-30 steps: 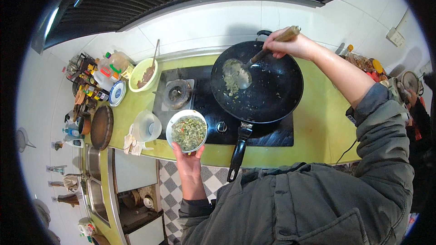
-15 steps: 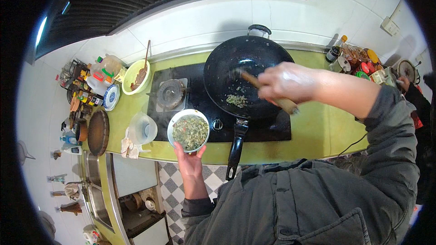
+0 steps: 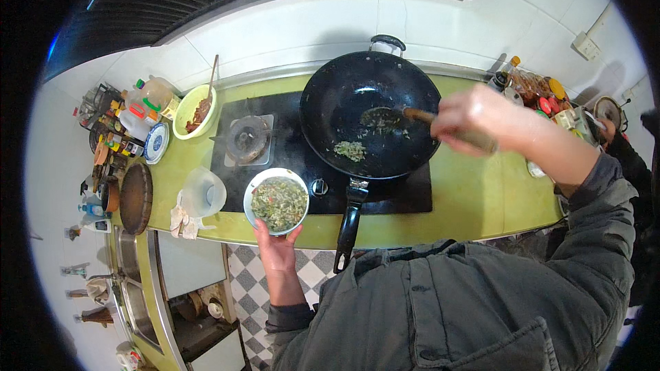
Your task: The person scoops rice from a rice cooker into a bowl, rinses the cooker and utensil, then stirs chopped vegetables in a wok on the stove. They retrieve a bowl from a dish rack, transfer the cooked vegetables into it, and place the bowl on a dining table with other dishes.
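Observation:
My left hand [image 3: 278, 253] supports a white bowl [image 3: 248, 205] from below, its fingers round the side. Finely chopped greens [image 3: 279, 200] with a few red bits fill the bowl. A black wok [image 3: 337, 106] stands on the hob to the right, its long handle toward me. My right hand [image 3: 474, 117] grips the wooden handle of a turner [image 3: 418, 115], whose dark head is down in the wok among some greens. A small clump of chopped greens [image 3: 350, 150] lies apart in the wok's near left part.
The second burner [image 3: 248, 139] is bare. Left of the hob stand a pale green bowl [image 3: 180, 124] of brown food with a stick in it, a clear plastic tub [image 3: 205, 193], a round brown tray [image 3: 137, 199] and several bottles. Jars [image 3: 550, 99] crowd the right; a person [image 3: 629, 165] is beyond.
My right hand has moved to the right, drawing the turner from the middle of the wok toward its right side. The left hand still holds the bowl near the wok. The view has shifted slightly.

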The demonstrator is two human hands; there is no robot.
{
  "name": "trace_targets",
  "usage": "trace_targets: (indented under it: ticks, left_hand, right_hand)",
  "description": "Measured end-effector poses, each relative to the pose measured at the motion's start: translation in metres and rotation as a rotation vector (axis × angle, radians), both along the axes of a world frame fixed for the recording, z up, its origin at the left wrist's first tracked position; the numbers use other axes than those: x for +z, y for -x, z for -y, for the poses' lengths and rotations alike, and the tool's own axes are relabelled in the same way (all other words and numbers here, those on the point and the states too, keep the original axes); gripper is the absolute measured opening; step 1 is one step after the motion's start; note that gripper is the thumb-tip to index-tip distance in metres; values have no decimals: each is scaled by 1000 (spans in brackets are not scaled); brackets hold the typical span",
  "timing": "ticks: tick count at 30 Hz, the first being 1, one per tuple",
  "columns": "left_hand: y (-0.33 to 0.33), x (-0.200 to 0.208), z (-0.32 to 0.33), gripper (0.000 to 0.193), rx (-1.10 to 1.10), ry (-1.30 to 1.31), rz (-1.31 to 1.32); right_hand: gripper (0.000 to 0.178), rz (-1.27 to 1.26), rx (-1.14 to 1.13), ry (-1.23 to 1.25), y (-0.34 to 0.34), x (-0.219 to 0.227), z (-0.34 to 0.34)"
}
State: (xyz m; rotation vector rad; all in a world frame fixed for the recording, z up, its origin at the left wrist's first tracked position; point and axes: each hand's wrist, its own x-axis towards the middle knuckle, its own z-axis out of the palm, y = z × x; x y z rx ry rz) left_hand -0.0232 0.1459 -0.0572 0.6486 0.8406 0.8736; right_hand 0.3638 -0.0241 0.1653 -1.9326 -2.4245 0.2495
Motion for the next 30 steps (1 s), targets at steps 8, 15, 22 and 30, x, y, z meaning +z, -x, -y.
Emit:
trace_targets:
  ticks: [8, 15, 22, 30]
  left_hand:
    - [-12, 5, -5, 56, -42, 9, -17]
    - [-36, 5, -17, 52, -73, -25, -54]
    - [-66, 0, -44, 61, -96, -51, -101]
    - [-87, -4, -71, 65, -65, -22, -99]
  right_hand:
    - [25, -746, -847, -43, -82, 10, -11]
    - [31, -1287, -1077, 22, -83, -83, 20]
    - [31, -1720, -1020, -79, -64, -155, 15]
    - [30, -1799, -859, -153, -70, -157, -6]
